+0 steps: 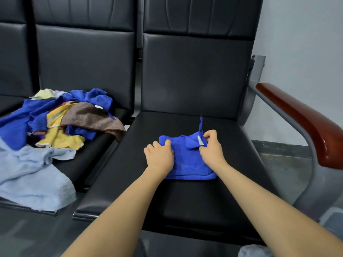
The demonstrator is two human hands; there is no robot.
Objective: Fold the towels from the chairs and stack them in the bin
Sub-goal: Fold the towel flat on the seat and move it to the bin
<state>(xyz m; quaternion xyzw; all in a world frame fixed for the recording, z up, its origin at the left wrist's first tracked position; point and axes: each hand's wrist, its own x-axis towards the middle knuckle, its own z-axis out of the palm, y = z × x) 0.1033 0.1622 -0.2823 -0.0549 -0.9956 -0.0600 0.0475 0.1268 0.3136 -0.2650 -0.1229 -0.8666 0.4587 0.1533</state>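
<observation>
While both grip it, blue towel (187, 162) lies between left hand (159, 155) and right hand (211, 147).

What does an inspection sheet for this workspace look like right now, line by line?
Surface: black seat.
Job's things: blue towel, partly folded, on that seat; towel pile on the next seat to the left; no bin seen.
Clutter: nothing seen.
Grippers: left hand grips the towel's left edge; right hand pinches its far corner by the tag.
Cables: nothing seen.
Surroundings: wooden armrest, grey wall.
</observation>
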